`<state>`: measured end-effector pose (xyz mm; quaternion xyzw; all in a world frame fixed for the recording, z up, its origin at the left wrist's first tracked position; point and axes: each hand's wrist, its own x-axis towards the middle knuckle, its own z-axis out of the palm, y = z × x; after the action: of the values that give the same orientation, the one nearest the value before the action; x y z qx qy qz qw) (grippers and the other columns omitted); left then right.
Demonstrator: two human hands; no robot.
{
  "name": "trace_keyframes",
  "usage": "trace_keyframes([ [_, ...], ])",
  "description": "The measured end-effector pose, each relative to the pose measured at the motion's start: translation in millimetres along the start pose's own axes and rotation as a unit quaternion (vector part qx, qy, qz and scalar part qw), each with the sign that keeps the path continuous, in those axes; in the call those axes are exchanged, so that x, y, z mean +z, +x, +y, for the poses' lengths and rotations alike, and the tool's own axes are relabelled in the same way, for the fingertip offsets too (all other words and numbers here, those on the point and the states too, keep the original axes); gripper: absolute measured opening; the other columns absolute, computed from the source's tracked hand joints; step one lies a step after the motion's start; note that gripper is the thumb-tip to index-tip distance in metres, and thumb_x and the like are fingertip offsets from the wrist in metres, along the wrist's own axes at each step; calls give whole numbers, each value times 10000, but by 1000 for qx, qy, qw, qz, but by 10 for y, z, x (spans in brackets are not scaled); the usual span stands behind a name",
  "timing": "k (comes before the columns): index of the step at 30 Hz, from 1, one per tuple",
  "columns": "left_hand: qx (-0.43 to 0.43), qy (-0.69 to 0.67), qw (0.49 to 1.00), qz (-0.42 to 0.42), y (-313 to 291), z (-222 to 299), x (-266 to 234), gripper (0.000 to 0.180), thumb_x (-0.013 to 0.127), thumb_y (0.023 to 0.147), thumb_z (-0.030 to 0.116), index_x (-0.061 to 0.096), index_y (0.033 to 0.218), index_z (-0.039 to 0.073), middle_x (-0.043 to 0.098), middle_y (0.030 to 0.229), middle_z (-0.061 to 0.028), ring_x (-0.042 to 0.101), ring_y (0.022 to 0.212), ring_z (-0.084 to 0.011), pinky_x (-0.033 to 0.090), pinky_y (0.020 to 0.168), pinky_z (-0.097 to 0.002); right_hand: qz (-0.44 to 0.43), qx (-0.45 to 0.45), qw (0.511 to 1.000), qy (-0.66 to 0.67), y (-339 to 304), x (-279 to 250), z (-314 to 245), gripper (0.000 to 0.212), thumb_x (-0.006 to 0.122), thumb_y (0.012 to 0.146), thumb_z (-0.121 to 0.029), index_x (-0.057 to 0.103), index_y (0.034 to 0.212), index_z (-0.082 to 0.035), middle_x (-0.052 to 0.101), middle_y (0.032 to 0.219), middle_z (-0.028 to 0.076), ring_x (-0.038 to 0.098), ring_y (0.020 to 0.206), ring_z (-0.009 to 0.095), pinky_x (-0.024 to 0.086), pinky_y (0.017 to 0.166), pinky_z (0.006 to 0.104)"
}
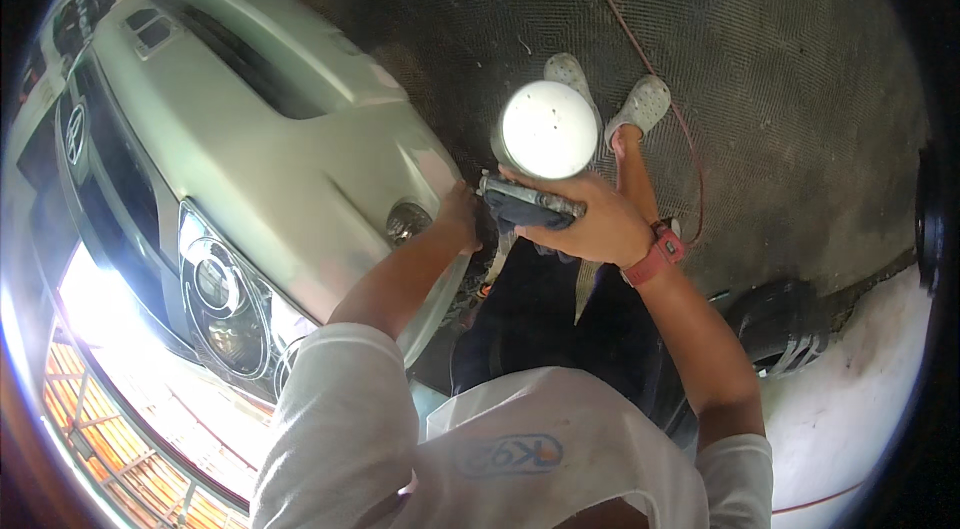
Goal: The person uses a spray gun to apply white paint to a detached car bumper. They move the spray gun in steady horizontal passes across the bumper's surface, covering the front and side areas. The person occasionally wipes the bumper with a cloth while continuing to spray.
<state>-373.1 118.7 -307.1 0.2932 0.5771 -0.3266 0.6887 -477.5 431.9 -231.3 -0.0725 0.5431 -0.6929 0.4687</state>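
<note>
My right hand (600, 219) is closed around a spray gun (530, 207) with a dark and metal body. On it sits a round cup with a bright white, speckled top (547, 131). My left hand (459, 217) is at the side edge of a pale green-grey car bumper (290, 164), beside a round fog light (408, 222). Its fingers are mostly hidden, so its grip is unclear. Dull pinkish patches mark the bumper near that hand. The spray gun is a short way right of the bumper edge.
A car headlight (225, 304) and dark grille (115, 164) adjoin the bumper on the left. A thin reddish hose (640, 54) curves over the textured dark floor (800, 79), past my grey clogs (640, 104). A black tyre (775, 324) lies at the right by a pale wall (860, 379).
</note>
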Motion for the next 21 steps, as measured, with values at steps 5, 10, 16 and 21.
trace_keyframes([
  [5, -160, 15, 985, 59, 137, -604, 381, 843, 379, 1120, 667, 282, 1785, 158, 207, 1872, -96, 115, 1735, -331, 11, 1374, -614, 30, -20, 999, -41, -19, 234, 25, 705, 883, 895, -184, 665, 1561, -111, 729, 1491, 132, 683, 1383, 242, 490, 1210, 391],
  [10, -99, -122, 986, 55, -601, -484, 29, 865, 380, 1120, 671, 272, 1786, 129, 180, 1880, -87, 105, 1737, -330, 19, 1383, -579, 59, -67, 986, -143, 197, 202, -352, 686, 891, 902, -231, 682, 1549, -144, 723, 1515, 92, 640, 1445, 256, 437, 1244, 399],
  [16, -183, -287, 932, 128, -1174, -216, -96, 871, 479, 1105, 602, 348, 1740, 20, 227, 1845, -212, 100, 1733, -369, 45, 1382, -578, 19, -85, 996, -8, 856, 371, -753, 690, 878, 906, -248, 671, 1559, -165, 758, 1443, 141, 707, 1352, 266, 494, 1171, 385],
  [21, -292, -438, 730, 436, -877, -672, -31, 859, 661, 1050, 444, 388, 1682, -70, 277, 1782, -325, 235, 1686, -451, 207, 1364, -561, -25, -84, 988, -128, 1627, 326, -956, 672, 869, 899, -283, 689, 1532, -150, 799, 1311, 195, 769, 1235, 313, 545, 1119, 388],
])
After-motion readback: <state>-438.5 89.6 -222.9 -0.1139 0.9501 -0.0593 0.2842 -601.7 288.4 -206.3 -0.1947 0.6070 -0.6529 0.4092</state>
